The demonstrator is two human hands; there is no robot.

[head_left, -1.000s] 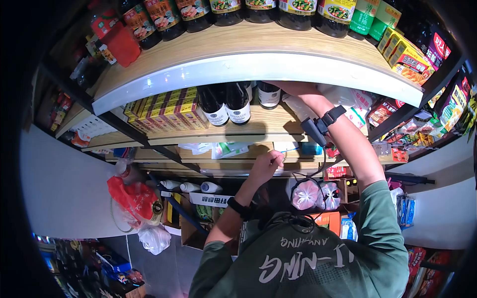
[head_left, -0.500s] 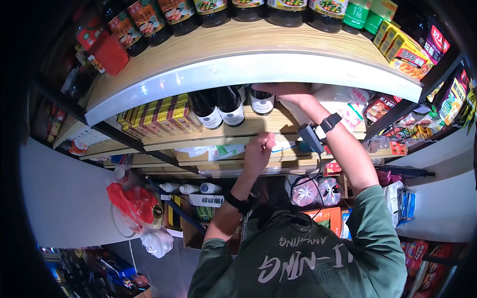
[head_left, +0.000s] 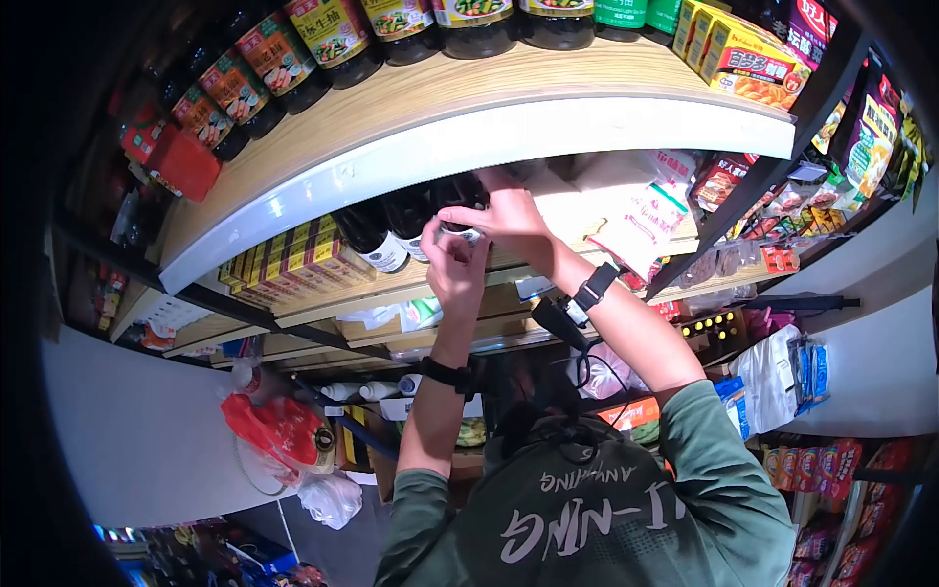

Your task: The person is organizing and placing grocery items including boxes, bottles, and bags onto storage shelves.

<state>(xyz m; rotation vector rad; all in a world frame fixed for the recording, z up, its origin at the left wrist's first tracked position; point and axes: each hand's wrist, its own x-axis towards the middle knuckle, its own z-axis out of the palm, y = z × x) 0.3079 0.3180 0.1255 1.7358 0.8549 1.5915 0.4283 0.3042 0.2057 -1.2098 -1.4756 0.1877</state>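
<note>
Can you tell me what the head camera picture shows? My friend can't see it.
The left hand and right hand grip a dark bottle with a white label on a wooden shelf, beside matching bottles and yellow boxes. More bottles stand above.

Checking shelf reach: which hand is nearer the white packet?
Right. The right hand is beside the white packet; the left hand is farther off, on the dark bottle.
</note>
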